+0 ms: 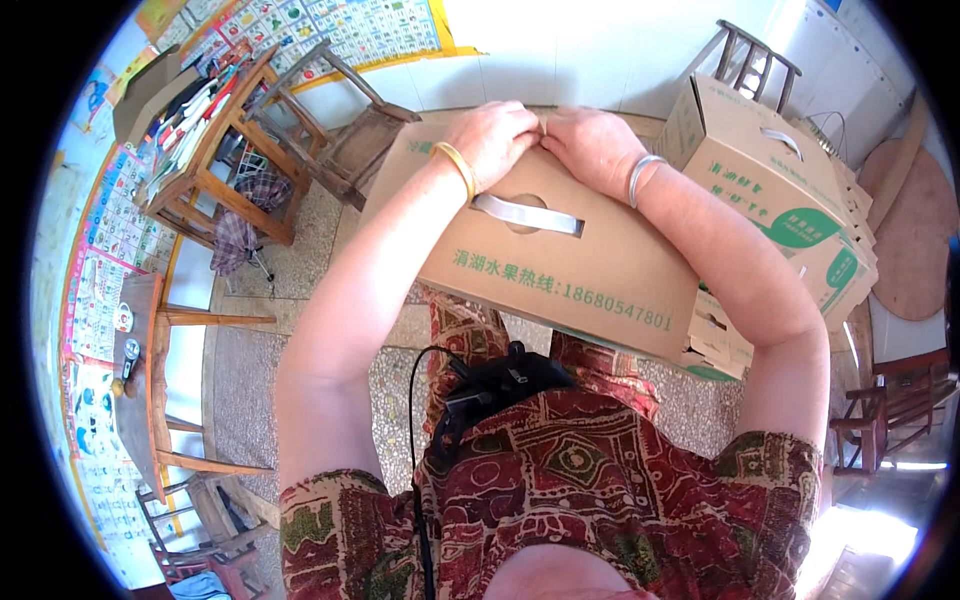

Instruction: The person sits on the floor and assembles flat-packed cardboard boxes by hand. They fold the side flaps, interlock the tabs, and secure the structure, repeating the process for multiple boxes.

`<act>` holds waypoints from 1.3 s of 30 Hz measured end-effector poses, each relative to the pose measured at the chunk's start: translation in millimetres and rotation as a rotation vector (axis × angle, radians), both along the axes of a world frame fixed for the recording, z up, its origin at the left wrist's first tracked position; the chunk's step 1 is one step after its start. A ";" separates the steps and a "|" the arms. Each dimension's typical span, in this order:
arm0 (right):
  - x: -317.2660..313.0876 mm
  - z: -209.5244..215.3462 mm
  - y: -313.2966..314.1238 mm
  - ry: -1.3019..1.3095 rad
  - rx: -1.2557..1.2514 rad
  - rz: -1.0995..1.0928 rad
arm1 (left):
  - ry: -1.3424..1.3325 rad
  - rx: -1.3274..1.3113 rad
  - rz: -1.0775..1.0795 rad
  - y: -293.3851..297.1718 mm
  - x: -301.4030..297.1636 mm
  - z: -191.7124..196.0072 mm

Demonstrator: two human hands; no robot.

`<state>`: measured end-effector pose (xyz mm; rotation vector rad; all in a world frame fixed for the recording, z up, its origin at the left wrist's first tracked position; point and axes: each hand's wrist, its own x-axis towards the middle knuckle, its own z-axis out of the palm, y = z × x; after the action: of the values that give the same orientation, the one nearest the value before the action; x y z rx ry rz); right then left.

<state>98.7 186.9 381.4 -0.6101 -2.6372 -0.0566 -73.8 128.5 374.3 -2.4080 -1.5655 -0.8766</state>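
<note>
A brown cardboard box (480,265) with green print stands in front of me. Across an oval cut-out in its top runs a white carrying strap (530,215). Both hands meet at the box's far edge, close together. My left hand (492,138), below a gold-coloured bangle, has its fingers curled and closed at that edge. My right hand (597,152), with a silver bangle at the wrist, pinches the edge just beside it. A small tan bit shows between the fingertips. The fingers hide the far side of the box there.
More printed cardboard boxes (750,165) are stacked at the right, some folded flat. A wooden chair (355,130) and a table (225,150) piled with papers stand at the far left. Another wooden table (140,390) is nearer left. A round board (910,230) leans at the far right.
</note>
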 end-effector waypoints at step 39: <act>132.6 36.1 -75.4 0.084 -0.425 -0.507 | -0.026 -0.242 -0.597 29.0 142.1 8.7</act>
<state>231.2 111.4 417.4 -1.3768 -2.3573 0.3777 68.4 157.4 383.0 -3.1230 -1.0038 -0.8360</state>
